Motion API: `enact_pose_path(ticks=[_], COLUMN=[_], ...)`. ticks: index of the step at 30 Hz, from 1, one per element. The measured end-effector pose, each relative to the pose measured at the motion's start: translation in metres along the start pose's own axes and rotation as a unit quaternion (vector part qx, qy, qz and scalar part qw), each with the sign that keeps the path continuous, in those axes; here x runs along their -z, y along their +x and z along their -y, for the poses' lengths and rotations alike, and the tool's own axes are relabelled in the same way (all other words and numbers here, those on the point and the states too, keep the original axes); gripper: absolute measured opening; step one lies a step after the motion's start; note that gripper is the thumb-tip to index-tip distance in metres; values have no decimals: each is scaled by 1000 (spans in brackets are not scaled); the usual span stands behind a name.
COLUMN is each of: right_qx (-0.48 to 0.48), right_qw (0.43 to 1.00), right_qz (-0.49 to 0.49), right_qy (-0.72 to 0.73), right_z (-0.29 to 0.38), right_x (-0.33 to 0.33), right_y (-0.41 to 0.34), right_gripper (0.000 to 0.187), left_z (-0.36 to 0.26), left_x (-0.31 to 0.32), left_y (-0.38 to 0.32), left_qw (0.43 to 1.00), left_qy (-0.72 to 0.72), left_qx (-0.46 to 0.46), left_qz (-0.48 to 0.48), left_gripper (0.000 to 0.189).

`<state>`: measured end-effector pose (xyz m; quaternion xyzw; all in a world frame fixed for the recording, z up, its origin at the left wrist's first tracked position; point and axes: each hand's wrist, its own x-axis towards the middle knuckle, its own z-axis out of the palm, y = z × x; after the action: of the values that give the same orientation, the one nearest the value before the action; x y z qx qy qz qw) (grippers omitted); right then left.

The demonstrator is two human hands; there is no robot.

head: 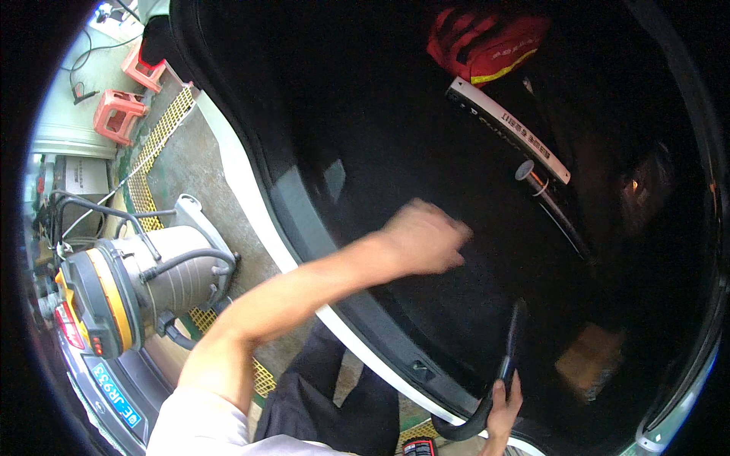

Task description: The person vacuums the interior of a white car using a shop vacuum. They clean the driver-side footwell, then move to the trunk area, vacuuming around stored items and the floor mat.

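My left hand (428,236) is blurred over the dark carpeted floor of a car's open boot (393,154). Its fingers look curled, but whether anything is in them cannot be told. My right hand (505,402), low in the picture, grips a black vacuum hose and its narrow nozzle (516,328). The nozzle points into the boot, away from me. Beyond my left hand lie a long white box (513,128) bearing writing and a dark rod with a round pale end (547,202). A red bag with yellow trim (490,48) sits at the far end.
A wet-dry vacuum cleaner (165,279) stands on the floor at left, by a parked car (154,365). Red plastic stools (120,117) and yellow floor grating (145,188) are behind it. A brown object (590,359) lies right in the boot. The white boot sill (285,251) crosses before me.
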<state>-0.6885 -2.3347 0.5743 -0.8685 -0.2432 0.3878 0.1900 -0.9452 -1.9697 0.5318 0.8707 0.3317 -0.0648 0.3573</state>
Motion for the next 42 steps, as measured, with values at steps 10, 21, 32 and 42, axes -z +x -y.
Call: enact_pose_path(ticks=[10, 21, 32, 42], right_qx=[270, 292, 263, 252], right_qw=[921, 885, 940, 891], right_qz=[164, 177, 102, 249], right_qy=[-227, -316, -193, -283], right_z=[316, 528, 494, 497], right_x=[-257, -383, -338, -321], right_y=[146, 256, 279, 236], right_gripper=[73, 70, 67, 74], left_z=[148, 146, 148, 145], left_x=[18, 29, 38, 25], left_y=[-119, -109, -106, -118], left_qw=[904, 907, 903, 907], left_qy=[179, 111, 120, 115], left_qx=[81, 27, 16, 63], left_qz=[-380, -404, -413, -400], left_gripper=[23, 17, 21, 18])
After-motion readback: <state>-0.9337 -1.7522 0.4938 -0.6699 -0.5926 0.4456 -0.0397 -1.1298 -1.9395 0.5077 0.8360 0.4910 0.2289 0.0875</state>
